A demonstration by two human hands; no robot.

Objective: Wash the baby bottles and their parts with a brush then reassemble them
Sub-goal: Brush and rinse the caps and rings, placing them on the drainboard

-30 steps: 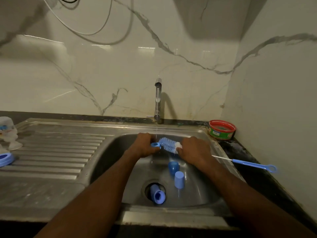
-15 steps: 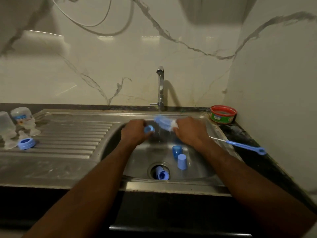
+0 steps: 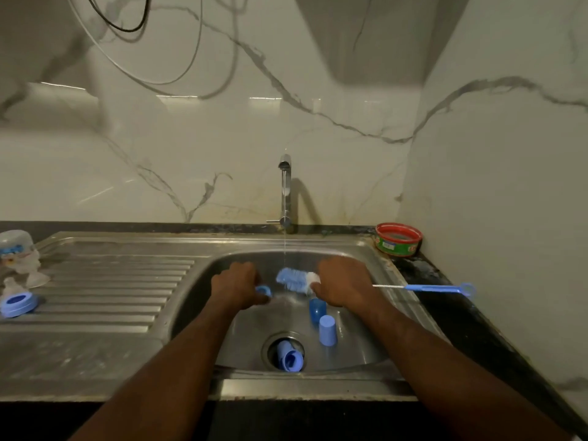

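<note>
Hands over sink basin (image 3: 203,300), under a thin water stream from the tap (image 3: 285,192). Left hand (image 3: 237,286) curled round a small blue ring part (image 3: 264,290); only its edge shows past the fingers. Right hand (image 3: 342,286) grips the bottle brush (image 3: 294,279) near its white collar, blue bristles pointing left toward the ring, just apart from it, stream landing on the bristles.

Basin floor: dark blue cap (image 3: 317,309) just below the right hand, pale blue cap (image 3: 328,330) upright just near of it, third blue cap (image 3: 289,357) lying on its side in the drain opening.

Drainboard (image 3: 105,281), far left edge: clear bottle (image 3: 17,249) with blue print, upside down I think, partly blurred. Clear nipple (image 3: 11,286) beside it, blue collar ring (image 3: 19,303) flat just near of that.

Right counter: thin blue nipple brush (image 3: 436,288) lying across the sink rim, wire tip toward the right hand, loop end far right. Red-rimmed green tub (image 3: 398,239) in the far right corner against the wall.

Cables hang across the marble wall at top left.
</note>
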